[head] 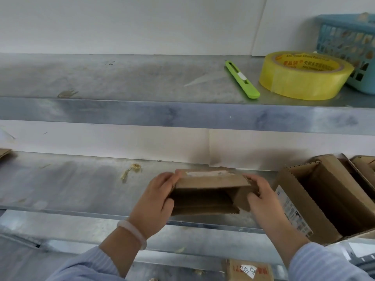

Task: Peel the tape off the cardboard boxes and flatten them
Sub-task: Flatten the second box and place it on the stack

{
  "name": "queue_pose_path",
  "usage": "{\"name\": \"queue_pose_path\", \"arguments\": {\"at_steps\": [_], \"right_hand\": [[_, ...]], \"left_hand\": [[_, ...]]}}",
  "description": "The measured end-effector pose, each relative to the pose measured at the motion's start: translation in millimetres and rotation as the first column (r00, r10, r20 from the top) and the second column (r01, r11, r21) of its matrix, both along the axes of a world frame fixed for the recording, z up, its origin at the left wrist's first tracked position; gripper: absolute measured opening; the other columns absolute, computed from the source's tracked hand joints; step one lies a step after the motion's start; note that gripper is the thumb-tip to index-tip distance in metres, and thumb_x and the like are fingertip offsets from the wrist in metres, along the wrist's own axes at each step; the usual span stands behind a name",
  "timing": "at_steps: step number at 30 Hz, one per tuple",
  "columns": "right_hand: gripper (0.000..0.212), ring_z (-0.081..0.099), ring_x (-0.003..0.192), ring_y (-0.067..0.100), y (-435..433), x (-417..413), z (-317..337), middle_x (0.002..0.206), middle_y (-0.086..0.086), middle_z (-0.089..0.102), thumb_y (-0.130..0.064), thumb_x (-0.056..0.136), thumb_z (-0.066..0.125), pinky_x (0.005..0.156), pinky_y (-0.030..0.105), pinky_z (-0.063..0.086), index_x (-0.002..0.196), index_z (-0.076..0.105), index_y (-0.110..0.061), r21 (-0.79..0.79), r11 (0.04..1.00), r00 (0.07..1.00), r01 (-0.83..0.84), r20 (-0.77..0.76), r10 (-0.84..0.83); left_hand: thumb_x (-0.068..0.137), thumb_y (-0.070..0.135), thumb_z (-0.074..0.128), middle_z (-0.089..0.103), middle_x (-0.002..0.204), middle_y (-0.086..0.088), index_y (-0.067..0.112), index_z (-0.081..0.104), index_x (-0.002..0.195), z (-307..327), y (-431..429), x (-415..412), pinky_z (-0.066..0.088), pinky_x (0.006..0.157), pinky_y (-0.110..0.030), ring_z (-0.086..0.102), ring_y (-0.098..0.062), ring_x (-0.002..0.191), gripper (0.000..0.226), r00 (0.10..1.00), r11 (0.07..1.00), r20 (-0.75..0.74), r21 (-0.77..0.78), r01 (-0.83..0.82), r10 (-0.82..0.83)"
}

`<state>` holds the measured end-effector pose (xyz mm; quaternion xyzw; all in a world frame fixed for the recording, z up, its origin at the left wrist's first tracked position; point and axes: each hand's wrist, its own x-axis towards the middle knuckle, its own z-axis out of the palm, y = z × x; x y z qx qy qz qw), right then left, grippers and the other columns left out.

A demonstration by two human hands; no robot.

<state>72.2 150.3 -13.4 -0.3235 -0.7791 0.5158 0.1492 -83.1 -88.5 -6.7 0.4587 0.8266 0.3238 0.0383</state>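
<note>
The small cardboard box sits between my two hands, held just above the front part of the metal counter, its open side turned toward me so I look into the dark inside. My left hand wraps its left end and my right hand its right end, the fingers of both curled round the edges and clamped on the cardboard. A pale strip runs along its top face; it may be tape or a label, I cannot tell which. I judge the box light and fairly stiff, thin corrugated board that will give at its creases if I press opposite corners together, and its flap edges look ragged, so I would grip the firm side walls rather than the flaps. Just to my right a larger open box with a printed label on its side rests on the counter, with more cardboard behind it. Bits of peeled scrap lie further back on the counter. On the shelf above are a green utility knife, a yellow tape roll and a blue basket. Another box with red print shows below.
</note>
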Motion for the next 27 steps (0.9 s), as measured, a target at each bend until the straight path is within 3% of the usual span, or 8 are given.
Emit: {"name": "queue_pose_path", "arguments": {"at_steps": [4,8,12,16,19,21,24,27], "right_hand": [[0.042,0.066,0.092,0.009,1,18,-24,0.098,-0.014,0.07,-0.015,0.101,0.038,0.074,0.029,0.055,0.097,0.067,-0.044,-0.21,0.969,0.99,0.132,-0.029,-0.141],[0.013,0.062,0.099,0.016,10,21,-42,0.111,-0.005,0.064,-0.043,0.097,0.051,0.069,0.03,0.052,0.107,0.058,-0.038,-0.231,0.965,0.982,0.122,0.166,-0.085],[0.047,0.059,0.088,0.006,9,15,-59,0.097,-0.015,0.058,-0.033,0.088,0.069,0.069,0.026,0.054,0.126,0.041,-0.04,-0.027,0.999,0.925,-0.037,0.377,0.044],[0.056,0.058,0.079,-0.001,4,11,-68,0.086,-0.022,0.056,-0.035,0.085,0.071,0.065,0.016,0.047,0.133,0.042,-0.037,0.151,0.973,0.88,-0.173,0.467,0.084],[0.057,0.06,0.1,0.008,4,2,-65,0.109,-0.015,0.06,-0.045,0.084,0.067,0.085,0.028,0.053,0.135,0.043,-0.036,0.231,0.93,0.821,-0.285,0.56,0.112],[0.058,0.052,0.11,0.012,6,-9,-60,0.12,-0.01,0.051,-0.054,0.081,0.063,0.092,0.031,0.05,0.133,0.046,-0.036,0.379,0.843,0.768,-0.381,0.638,0.061],[0.07,0.031,0.135,0.017,6,-25,-67,0.147,-0.002,0.033,-0.059,0.085,0.052,0.11,0.035,0.032,0.145,0.033,-0.031,0.498,0.711,0.764,-0.496,0.639,0.086],[0.091,-0.012,0.149,0.018,4,-42,-81,0.162,-0.004,-0.014,-0.069,0.088,0.04,0.117,0.034,-0.005,0.155,-0.001,-0.025,0.477,0.631,0.719,-0.612,0.667,0.194]], "left_hand": [[0.089,0.018,0.034,0.018,0.151,0.02,0.047,0.009,0.145,-34,-9,7,0.012,0.114,-0.013,0.017,0.002,0.135,0.067,0.992,0.978,-0.006,-0.168,0.121,-0.124],[0.095,0.019,0.037,0.005,0.16,0.015,0.034,0.009,0.153,-67,-8,9,0.008,0.121,-0.028,0.007,-0.011,0.146,0.066,0.97,0.886,-0.018,-0.412,0.214,-0.243],[0.092,0.041,0.025,0.013,0.16,0.013,0.031,0.014,0.154,-85,5,9,0.021,0.119,-0.037,0.013,-0.014,0.145,0.063,0.974,0.836,-0.046,-0.524,0.164,-0.22],[0.097,0.054,0.026,0.034,0.147,0.007,0.026,0.017,0.153,-93,31,-3,0.029,0.113,-0.037,0.033,-0.016,0.133,0.063,0.992,0.852,-0.114,-0.523,-0.006,-0.062],[0.094,0.063,0.027,0.035,0.141,0.003,0.021,0.022,0.151,-98,49,-11,0.029,0.112,-0.037,0.035,-0.02,0.129,0.071,0.972,0.808,-0.234,-0.576,-0.124,-0.018],[0.091,0.067,0.023,0.028,0.15,0.0,0.02,0.025,0.148,-103,55,-15,0.02,0.117,-0.037,0.026,-0.021,0.138,0.074,0.963,0.801,-0.266,-0.583,-0.136,-0.03],[0.081,0.077,0.005,0.0,0.162,0.004,0.023,0.008,0.154,-114,54,-26,-0.001,0.121,-0.037,0.0,-0.017,0.149,0.091,0.973,0.792,-0.224,-0.604,-0.087,-0.063],[0.072,0.087,0.002,0.001,0.161,0.005,0.023,-0.005,0.154,-118,58,-40,-0.001,0.119,-0.038,0.003,-0.02,0.147,0.105,0.964,0.778,-0.25,-0.622,-0.09,-0.089]]}}
